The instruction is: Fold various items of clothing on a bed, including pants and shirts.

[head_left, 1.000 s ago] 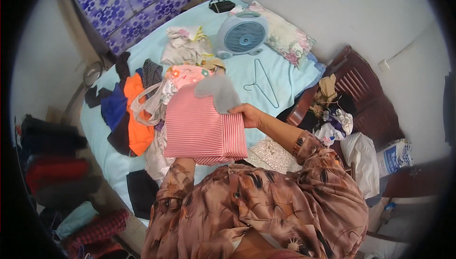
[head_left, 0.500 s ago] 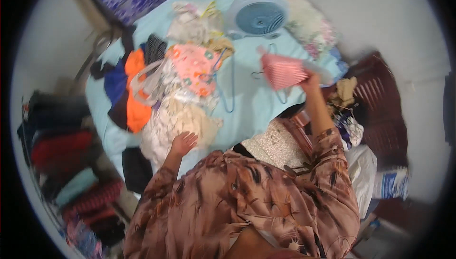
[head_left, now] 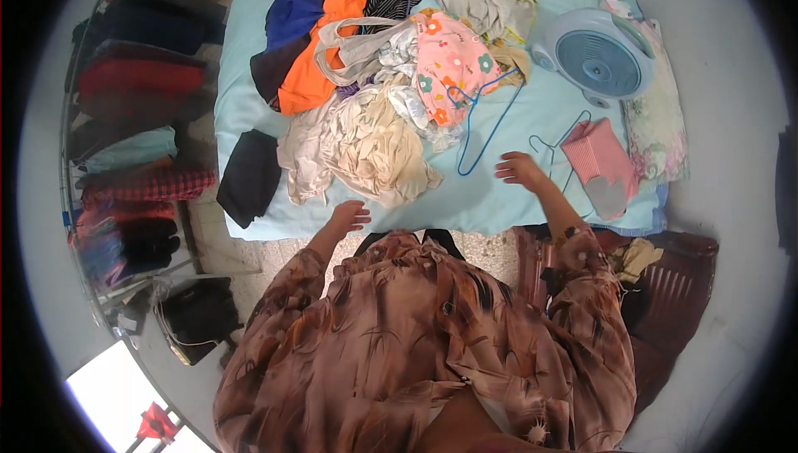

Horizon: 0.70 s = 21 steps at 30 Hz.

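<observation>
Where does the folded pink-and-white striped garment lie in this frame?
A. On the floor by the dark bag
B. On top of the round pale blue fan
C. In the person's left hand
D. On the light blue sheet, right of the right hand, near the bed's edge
D: the folded pink-and-white striped garment lies on the light blue sheet, apart from the empty right hand, below the round pale blue fan.

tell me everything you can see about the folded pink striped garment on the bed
The folded pink striped garment looks like soft fabric with fine pink and white stripes and a grey heart-shaped patch at its near end. It lies flat, folded into a tidy oblong, near the bed's right edge, beside a floral cloth, partly over a light blue hanger. No hand touches it.
</observation>
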Available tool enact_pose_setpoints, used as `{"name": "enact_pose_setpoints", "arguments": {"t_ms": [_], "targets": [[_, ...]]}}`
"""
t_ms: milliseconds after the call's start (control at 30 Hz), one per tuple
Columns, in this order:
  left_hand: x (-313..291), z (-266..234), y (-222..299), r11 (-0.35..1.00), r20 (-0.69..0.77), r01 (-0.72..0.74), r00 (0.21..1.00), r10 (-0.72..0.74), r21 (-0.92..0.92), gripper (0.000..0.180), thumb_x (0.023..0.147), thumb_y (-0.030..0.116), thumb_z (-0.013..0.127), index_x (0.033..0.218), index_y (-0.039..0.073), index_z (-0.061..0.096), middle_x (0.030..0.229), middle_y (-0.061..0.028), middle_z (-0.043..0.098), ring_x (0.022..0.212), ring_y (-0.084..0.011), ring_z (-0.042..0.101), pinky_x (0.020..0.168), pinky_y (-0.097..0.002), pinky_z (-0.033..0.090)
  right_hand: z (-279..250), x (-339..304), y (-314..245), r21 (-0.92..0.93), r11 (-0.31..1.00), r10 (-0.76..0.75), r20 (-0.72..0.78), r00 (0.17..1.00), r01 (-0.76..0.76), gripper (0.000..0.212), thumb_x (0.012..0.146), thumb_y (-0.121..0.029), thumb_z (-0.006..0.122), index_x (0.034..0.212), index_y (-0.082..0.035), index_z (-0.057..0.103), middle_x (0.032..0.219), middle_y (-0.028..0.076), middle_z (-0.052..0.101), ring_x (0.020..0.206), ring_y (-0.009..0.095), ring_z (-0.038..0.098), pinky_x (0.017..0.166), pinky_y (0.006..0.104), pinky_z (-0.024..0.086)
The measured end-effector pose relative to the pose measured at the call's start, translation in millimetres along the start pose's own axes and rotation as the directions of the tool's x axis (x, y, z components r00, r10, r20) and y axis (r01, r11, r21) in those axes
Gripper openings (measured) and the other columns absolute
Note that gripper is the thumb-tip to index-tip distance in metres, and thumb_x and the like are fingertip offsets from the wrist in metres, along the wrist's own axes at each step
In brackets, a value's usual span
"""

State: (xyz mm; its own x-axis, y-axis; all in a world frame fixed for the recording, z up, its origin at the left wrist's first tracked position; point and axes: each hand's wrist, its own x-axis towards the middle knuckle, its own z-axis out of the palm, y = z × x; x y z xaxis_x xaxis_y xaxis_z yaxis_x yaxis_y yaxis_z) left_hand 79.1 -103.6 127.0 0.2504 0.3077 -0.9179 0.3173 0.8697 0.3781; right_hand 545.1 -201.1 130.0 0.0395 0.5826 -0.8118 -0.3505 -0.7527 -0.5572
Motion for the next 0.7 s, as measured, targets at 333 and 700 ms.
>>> {"name": "enact_pose_setpoints", "arguments": {"t_ms": [333,700], "targets": [[5,-35,-56,0.962,-0.087,0.048,0.996,-0.026,0.268,0.032,0.081,0.016,0.045,0.112,0.006,0.047,0.093,-0.0107,0.061,0.076,-0.0199,0.062,0.058,-0.0301,0.045,90,162,2,-0.534,0.845,-0.328,-0.503,0.800,0.011,0.059,0.058,-0.020,0.062,0.105,0.011,0.044,0.084,0.016,0.058,0.075,0.028,0.058,0.071,0.0361,0.046],[26,-94,-40,0.972,-0.089,0.058,0.995,-0.038,0.229,0.034,0.078,0.018,0.050,0.110,0.006,0.048,0.087,-0.0080,0.061,0.069,-0.0186,0.061,0.053,-0.0295,0.044,140,95,-54,0.194,0.977,0.059,0.176,0.983,-0.094,0.020,0.072,-0.021,0.059,0.087,-0.010,0.054,0.074,0.002,0.056,0.064,0.015,0.057,0.067,0.0351,0.048]]}}
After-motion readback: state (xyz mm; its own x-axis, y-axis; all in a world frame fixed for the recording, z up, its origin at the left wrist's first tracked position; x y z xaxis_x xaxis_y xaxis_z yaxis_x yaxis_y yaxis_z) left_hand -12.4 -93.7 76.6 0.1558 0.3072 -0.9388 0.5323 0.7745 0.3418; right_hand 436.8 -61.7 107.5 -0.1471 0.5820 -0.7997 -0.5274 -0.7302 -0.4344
